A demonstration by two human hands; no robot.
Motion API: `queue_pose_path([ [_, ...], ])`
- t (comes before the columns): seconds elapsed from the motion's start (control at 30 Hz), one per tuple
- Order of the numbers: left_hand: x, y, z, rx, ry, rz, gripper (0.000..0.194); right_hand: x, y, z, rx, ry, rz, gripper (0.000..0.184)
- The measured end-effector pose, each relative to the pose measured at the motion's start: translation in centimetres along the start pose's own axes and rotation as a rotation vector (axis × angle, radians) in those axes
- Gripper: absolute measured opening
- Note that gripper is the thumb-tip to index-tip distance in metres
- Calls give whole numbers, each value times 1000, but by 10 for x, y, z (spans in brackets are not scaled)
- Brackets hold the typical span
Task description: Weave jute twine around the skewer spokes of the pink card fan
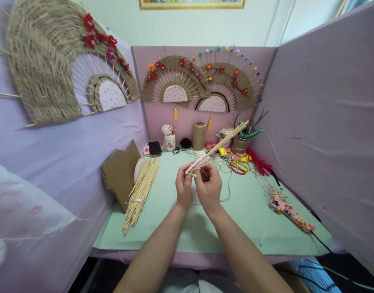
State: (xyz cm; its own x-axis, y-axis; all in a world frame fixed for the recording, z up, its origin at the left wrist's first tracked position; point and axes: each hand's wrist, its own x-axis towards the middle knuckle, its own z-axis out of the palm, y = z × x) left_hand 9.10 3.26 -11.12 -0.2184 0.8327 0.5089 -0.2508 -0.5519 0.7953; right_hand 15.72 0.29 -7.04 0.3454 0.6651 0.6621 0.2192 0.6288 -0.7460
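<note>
My left hand [183, 187] is closed on the near end of a fan frame of thin bamboo sticks [226, 140], held up above the table and seen almost edge-on. A pale pink strip [194, 162] shows at its base. Right beside it, my right hand [209, 185] pinches at the same end, fingers bent around a strand of twine; the fingertips are partly hidden. Loose twine [229, 189] trails in a loop onto the table behind the hands.
Bundled bamboo sticks [142, 191] and cut cardboard [121, 173] lie left. A twine spool [198, 136] stands at the back. Scissors [238, 167] and red fuzzy stems [260, 162] lie back right, a patterned glue gun [290, 211] nearer. Finished woven fans [171, 61] hang behind.
</note>
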Motion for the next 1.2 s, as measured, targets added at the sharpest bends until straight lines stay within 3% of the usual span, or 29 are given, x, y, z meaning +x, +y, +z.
queue_pose_path([
  [0.3, 5, -7, -2, -126, 85, -59, 30, -7, 5, -10, 40, -136, 54, 14],
  [0.47, 7, -7, -3, -155, 99, -63, 26, -1, -6, -18, -157, -183, -162, 3],
  [0.67, 5, -5, 1, -180, 23, -33, 30, 12, -10, -19, -214, -109, -315, 9],
  [0.93, 2, -7, 0, -198, -139, 39, 56, 17, 1, -22, -227, 13, -237, 8],
  [1.2, 3, -5, 2, -113, -101, -24, 39, 20, 5, -23, -244, 54, -208, 12],
])
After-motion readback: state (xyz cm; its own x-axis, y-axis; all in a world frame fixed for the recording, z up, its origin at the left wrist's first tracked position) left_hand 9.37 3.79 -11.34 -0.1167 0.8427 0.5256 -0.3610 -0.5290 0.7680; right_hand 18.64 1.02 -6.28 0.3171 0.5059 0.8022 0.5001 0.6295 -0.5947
